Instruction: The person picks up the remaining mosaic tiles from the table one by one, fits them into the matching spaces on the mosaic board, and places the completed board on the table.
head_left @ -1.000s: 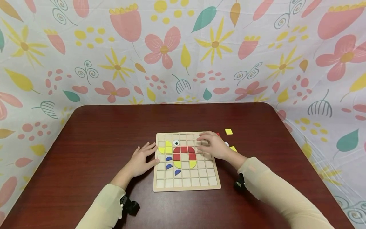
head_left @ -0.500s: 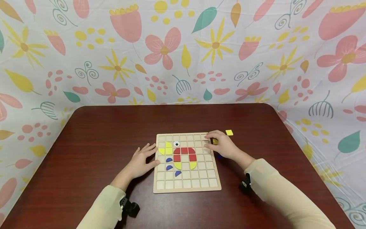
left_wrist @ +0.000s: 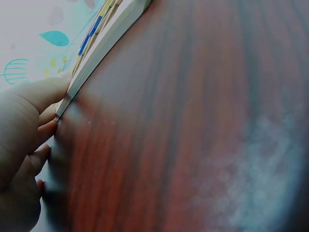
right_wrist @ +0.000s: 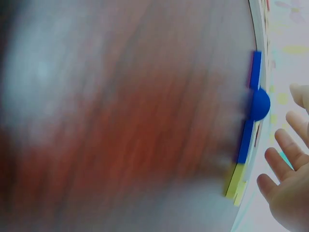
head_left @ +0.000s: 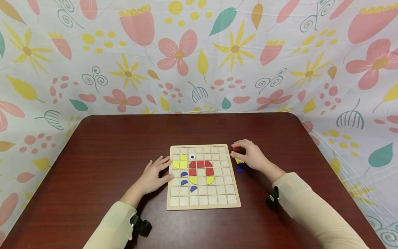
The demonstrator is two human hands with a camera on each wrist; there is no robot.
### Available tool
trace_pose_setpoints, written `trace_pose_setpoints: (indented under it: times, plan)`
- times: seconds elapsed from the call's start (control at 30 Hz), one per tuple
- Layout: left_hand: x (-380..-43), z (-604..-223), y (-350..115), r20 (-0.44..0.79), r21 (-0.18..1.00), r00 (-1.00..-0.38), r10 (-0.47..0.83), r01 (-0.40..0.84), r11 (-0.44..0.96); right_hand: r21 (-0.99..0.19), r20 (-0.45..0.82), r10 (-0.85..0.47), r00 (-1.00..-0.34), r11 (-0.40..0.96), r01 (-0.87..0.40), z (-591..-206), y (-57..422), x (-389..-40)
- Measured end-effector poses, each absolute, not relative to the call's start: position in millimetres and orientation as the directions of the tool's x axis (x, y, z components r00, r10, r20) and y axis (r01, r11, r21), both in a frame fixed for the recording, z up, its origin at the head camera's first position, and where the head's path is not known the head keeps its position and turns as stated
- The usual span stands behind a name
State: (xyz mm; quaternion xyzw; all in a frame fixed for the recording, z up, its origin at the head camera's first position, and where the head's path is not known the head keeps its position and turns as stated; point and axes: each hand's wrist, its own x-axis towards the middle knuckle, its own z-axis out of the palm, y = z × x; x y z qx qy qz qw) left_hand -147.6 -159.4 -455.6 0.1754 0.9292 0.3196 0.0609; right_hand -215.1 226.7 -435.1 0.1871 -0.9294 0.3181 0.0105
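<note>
A square wooden grid board [head_left: 222,199] lies on the table. On it are red pieces [head_left: 200,163] in an arch, yellow pieces [head_left: 183,163], blue half-circles [head_left: 184,182] and a round eye piece [head_left: 192,156]. My left hand [head_left: 153,175] touches the board's left edge with loosely extended fingers; the left wrist view shows its fingertips against that side. Just off the board's right edge, my right hand [head_left: 252,155] hovers over loose pieces, partly hiding them. Its fingers [right_wrist: 280,162] are spread in the right wrist view, and no piece shows between them.
Loose blue pieces [head_left: 240,170], a yellow piece [head_left: 238,161] and a red piece [head_left: 236,149] lie right of the board, under and beside my right hand. A patterned cloth [head_left: 177,90] hangs behind the dark wooden table [head_left: 124,138].
My right hand has moved right, from over the board's upper right to the loose pieces beside it. My left hand has stayed at the left edge. The pieces on the board look unchanged.
</note>
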Motion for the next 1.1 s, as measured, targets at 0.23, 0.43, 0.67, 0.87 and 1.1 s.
trace_pose_setpoints:
  times: [0.23,0.43,0.67,0.87,1.1]
  plan:
    - [-147.6,-456.2,-159.6,0.008,0.618,-0.932,0.363,0.289,0.731,-0.571,0.11,-0.336,-0.936,0.749,-0.336,-434.7,240.6,-220.2]
    - [-147.4,-457.5,-160.4,0.008,0.612,-0.93,0.367,0.295,0.734,-0.568,0.07,-0.339,-0.938,0.76,-0.317,-434.5,247.4,-222.7]
    - [-148.3,-457.6,-160.5,0.006,0.613,-0.932,0.361,0.289,0.735,-0.53,0.053,-0.368,-0.928,0.778,-0.338,-436.2,252.0,-229.7]
    - [-148.2,-456.7,-160.8,0.002,0.611,-0.933,0.36,0.286,0.738,-0.517,-0.003,-0.391,-0.92,0.788,-0.334,-433.6,252.7,-234.9]
    - [-148.3,-457.1,-161.4,0.008,0.616,-0.932,0.363,0.291,0.732,-0.465,-0.072,-0.406,-0.911,0.822,-0.329,-430.1,249.8,-239.4]
